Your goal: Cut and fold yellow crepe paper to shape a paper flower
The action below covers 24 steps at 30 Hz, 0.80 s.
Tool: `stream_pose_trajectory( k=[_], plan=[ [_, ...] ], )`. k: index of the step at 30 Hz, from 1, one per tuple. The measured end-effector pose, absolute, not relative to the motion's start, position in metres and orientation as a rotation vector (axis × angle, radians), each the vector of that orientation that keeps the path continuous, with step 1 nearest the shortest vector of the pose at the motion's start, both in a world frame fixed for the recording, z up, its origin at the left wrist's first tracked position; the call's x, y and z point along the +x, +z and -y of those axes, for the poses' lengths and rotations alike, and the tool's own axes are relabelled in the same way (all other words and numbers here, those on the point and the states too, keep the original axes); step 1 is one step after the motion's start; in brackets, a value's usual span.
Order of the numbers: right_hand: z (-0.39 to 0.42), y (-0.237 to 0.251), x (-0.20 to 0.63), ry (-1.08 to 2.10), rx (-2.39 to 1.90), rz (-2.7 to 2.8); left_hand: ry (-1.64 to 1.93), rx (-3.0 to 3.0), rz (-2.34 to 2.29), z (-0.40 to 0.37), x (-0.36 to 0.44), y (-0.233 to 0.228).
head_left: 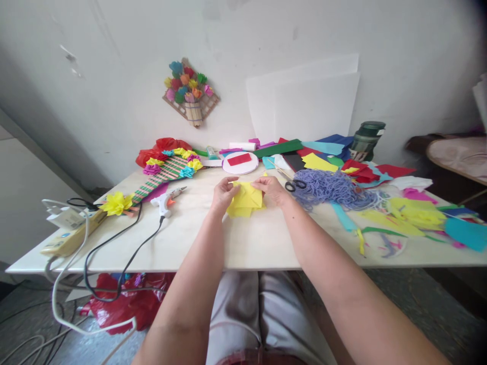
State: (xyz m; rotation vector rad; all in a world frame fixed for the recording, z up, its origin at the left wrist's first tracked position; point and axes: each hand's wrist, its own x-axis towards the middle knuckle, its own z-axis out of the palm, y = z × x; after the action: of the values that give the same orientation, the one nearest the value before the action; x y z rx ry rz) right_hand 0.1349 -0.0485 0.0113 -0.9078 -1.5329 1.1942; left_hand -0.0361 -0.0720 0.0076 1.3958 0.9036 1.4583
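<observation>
A few overlapping pieces of yellow crepe paper are between my hands, over the middle of the table. My left hand pinches the paper at its upper left edge. At the upper right, my right hand has thumb and fingertips closed on the same paper. Just beyond lies a white oval disc with a red paper rectangle on it. Black-handled scissors rest to the right of my right hand, against a heap of purple yarn.
A white glue gun with its cord lies left, near a power strip. Behind it sits a woven piece with paper flowers. Coloured paper scraps cover the right side. A dark green bottle stands at the back right.
</observation>
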Motion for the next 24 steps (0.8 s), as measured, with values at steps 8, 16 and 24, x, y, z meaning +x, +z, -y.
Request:
stream_pose_trajectory(
  k=[8,16,24],
  plan=[
    [0.047,0.008,0.132,1.150,-0.908,1.524,1.401,1.338,-0.960,0.068,-0.039,0.003],
    [0.050,0.008,0.130,1.147,-0.901,1.535,1.353,1.299,-0.887,0.060,-0.042,-0.008],
    [0.051,0.010,0.131,1.168,-0.937,1.526,1.378,1.285,-0.934,0.066,-0.039,0.000]
  ],
)
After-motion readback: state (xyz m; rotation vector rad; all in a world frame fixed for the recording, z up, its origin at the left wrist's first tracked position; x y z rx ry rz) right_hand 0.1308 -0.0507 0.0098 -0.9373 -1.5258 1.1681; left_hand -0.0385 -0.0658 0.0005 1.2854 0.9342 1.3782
